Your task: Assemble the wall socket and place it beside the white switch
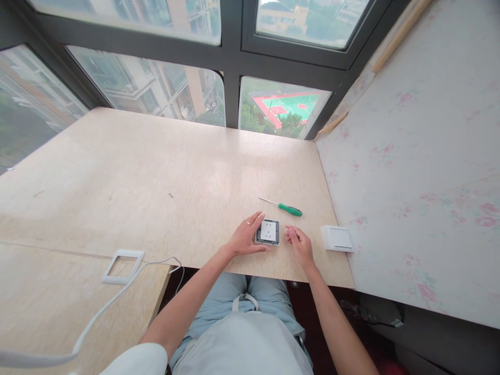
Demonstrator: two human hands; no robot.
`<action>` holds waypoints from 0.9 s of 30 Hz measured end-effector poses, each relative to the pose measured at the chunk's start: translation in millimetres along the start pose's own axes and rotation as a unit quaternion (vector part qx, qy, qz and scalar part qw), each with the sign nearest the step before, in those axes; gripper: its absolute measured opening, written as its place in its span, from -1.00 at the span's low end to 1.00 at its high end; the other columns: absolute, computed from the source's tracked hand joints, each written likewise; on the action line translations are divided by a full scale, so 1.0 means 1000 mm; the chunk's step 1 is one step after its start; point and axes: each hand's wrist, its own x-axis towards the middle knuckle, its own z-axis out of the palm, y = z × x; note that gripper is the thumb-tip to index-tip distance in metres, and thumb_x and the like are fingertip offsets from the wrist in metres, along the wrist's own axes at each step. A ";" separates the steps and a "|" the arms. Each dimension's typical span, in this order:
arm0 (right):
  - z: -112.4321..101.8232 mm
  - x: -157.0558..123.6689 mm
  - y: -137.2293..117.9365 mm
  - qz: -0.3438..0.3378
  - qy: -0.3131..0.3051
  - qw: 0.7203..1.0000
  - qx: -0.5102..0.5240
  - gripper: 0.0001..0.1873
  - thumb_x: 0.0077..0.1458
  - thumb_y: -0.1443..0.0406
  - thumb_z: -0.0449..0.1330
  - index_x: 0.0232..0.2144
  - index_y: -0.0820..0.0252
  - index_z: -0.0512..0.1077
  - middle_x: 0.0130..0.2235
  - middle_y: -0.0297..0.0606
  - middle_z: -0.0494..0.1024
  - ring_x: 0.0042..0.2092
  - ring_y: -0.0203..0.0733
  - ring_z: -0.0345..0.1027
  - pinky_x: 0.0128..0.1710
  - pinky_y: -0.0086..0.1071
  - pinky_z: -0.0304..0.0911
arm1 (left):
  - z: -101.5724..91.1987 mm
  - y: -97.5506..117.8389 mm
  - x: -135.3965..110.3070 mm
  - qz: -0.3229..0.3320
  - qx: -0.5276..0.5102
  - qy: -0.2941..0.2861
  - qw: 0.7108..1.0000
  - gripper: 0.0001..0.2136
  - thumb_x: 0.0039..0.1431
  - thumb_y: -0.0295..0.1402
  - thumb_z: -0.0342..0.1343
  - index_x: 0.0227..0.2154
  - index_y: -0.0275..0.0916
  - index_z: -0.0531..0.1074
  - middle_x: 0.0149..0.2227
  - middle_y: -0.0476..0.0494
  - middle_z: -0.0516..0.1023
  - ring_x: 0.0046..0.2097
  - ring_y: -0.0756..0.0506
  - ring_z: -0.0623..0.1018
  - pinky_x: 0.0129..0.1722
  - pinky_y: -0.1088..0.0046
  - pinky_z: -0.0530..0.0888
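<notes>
Fingers, left hand (244, 238): spread, touching socket (267, 232)
Fingers, right hand (300, 244): loosely curled, beside socket
Socket: counter's (156, 182) front edge

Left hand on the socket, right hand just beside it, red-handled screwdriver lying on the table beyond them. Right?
Not quite. The screwdriver has a green handle, not a red one, as the head view shows. The rest holds: the left hand is on the socket, the right hand is just beside it, and the screwdriver lies on the table beyond them.
</notes>
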 end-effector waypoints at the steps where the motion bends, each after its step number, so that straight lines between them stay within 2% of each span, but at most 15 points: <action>1: 0.000 0.000 0.003 0.000 0.015 1.000 0.007 -0.53 0.21 -0.02 0.07 -0.14 0.24 0.49 -0.34 -0.22 0.56 -0.38 -0.21 0.40 -0.33 -0.31 0.39 | 0.000 0.000 -0.001 -0.002 -0.010 0.006 1.000 0.09 -0.06 0.21 0.21 0.38 -0.26 -0.18 0.39 -0.45 -0.03 0.39 -0.34 0.07 0.31 0.04 0.17; 5: 0.001 0.000 0.010 -0.009 0.034 0.999 0.015 -0.51 0.20 -0.07 0.05 -0.26 0.24 0.46 -0.39 -0.23 0.54 -0.41 -0.23 0.39 -0.39 -0.35 0.38 | 0.000 -0.001 -0.009 -0.021 -0.066 0.057 0.996 -0.07 0.10 0.16 0.11 0.36 -0.25 -0.11 0.38 -0.42 0.02 0.39 -0.29 0.07 0.33 0.02 0.13; 9: 0.001 -0.001 0.010 -0.011 0.030 0.999 0.012 -0.47 0.14 -0.13 0.09 -0.34 0.22 0.45 -0.44 -0.24 0.52 -0.45 -0.22 0.38 -0.44 -0.35 0.37 | -0.006 -0.012 -0.021 -0.103 -0.117 0.187 0.970 -0.44 0.33 -0.01 -0.12 0.27 -0.21 0.12 0.30 -0.34 0.21 0.34 -0.17 0.20 0.29 0.11 0.21; 11: 0.001 -0.001 0.010 -0.012 0.026 0.999 0.013 -0.44 0.11 -0.17 0.09 -0.35 0.22 0.45 -0.45 -0.23 0.52 -0.46 -0.21 0.38 -0.46 -0.34 0.36 | -0.018 -0.025 -0.026 -0.179 -0.121 0.275 0.937 -0.55 0.36 -0.09 -0.16 0.17 -0.22 0.26 0.22 -0.31 0.33 0.27 -0.13 0.33 0.22 0.18 0.31; 13: 0.001 -0.001 0.009 -0.012 0.019 1.000 0.015 -0.41 0.08 -0.20 0.09 -0.36 0.22 0.45 -0.45 -0.22 0.52 -0.47 -0.20 0.37 -0.46 -0.33 0.37 | -0.039 -0.043 -0.029 -0.296 -0.094 0.348 0.885 -0.62 0.32 -0.14 -0.06 0.09 -0.21 0.34 0.14 -0.27 0.42 0.18 -0.12 0.42 0.13 0.26 0.39; 17: 0.001 -0.002 0.010 -0.002 0.015 1.000 0.013 -0.37 0.04 -0.24 0.09 -0.35 0.22 0.45 -0.43 -0.21 0.53 -0.45 -0.18 0.38 -0.42 -0.31 0.38 | -0.091 -0.081 -0.035 -0.427 -0.032 0.421 0.799 -0.64 0.26 -0.29 -0.03 0.08 -0.29 0.35 0.09 -0.35 0.43 0.14 -0.19 0.44 0.12 0.25 0.39; 19: 0.000 -0.002 0.012 0.000 0.015 1.000 0.011 -0.36 0.04 -0.25 0.08 -0.34 0.22 0.46 -0.42 -0.20 0.53 -0.43 -0.18 0.38 -0.40 -0.30 0.39 | -0.115 -0.097 -0.039 -0.478 0.000 0.442 0.759 -0.64 0.26 -0.37 -0.05 0.09 -0.32 0.32 0.11 -0.36 0.41 0.12 -0.18 0.45 0.16 0.24 0.35; 22: -0.001 -0.003 0.015 -0.007 0.010 1.000 0.004 -0.37 0.06 -0.23 0.08 -0.33 0.22 0.46 -0.41 -0.20 0.53 -0.41 -0.17 0.39 -0.37 -0.28 0.39 | -0.141 -0.115 -0.044 -0.533 0.040 0.442 0.720 -0.66 0.28 -0.43 -0.06 0.08 -0.38 0.32 0.07 -0.40 0.42 0.13 -0.22 0.42 0.18 0.17 0.32; 24: -0.002 -0.003 0.017 -0.008 0.003 1.000 0.005 -0.37 0.06 -0.23 0.07 -0.33 0.21 0.47 -0.41 -0.20 0.53 -0.41 -0.16 0.39 -0.36 -0.28 0.39 | -0.154 -0.125 -0.048 -0.557 0.057 0.422 0.713 -0.71 0.30 -0.41 -0.01 0.05 -0.35 0.36 0.03 -0.38 0.46 0.14 -0.23 0.41 0.16 0.13 0.34; 27: -0.002 -0.004 0.018 -0.002 0.000 1.000 0.019 -0.36 0.04 -0.24 0.08 -0.33 0.21 0.46 -0.42 -0.21 0.53 -0.42 -0.16 0.40 -0.37 -0.28 0.40 | -0.172 -0.138 -0.055 -0.571 0.065 0.371 0.730 -0.68 0.30 -0.27 0.10 0.05 -0.28 0.37 0.05 -0.25 0.44 0.02 -0.18 0.50 0.00 0.12 0.49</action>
